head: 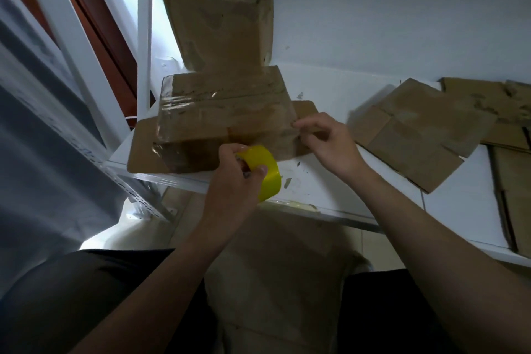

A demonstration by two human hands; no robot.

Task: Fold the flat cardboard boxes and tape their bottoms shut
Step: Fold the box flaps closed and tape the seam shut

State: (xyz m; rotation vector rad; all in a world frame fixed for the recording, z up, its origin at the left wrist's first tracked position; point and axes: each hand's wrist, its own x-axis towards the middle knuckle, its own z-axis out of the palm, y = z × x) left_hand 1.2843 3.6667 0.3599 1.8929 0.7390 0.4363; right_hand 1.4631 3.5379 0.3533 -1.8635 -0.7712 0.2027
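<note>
A folded cardboard box lies bottom-up on the white table, with clear tape shining along its left end. My left hand grips a yellow tape roll just in front of the box. My right hand pinches at the box's right edge, where a strip of clear tape seems to end; the tape itself is hard to make out. A second assembled box stands behind, its flaps up.
Several flat cardboard boxes lie spread on the table's right side. A white metal shelf frame stands at the left. More cardboard rests below the table edge, between my knees. Tape scraps stick to the table's front edge.
</note>
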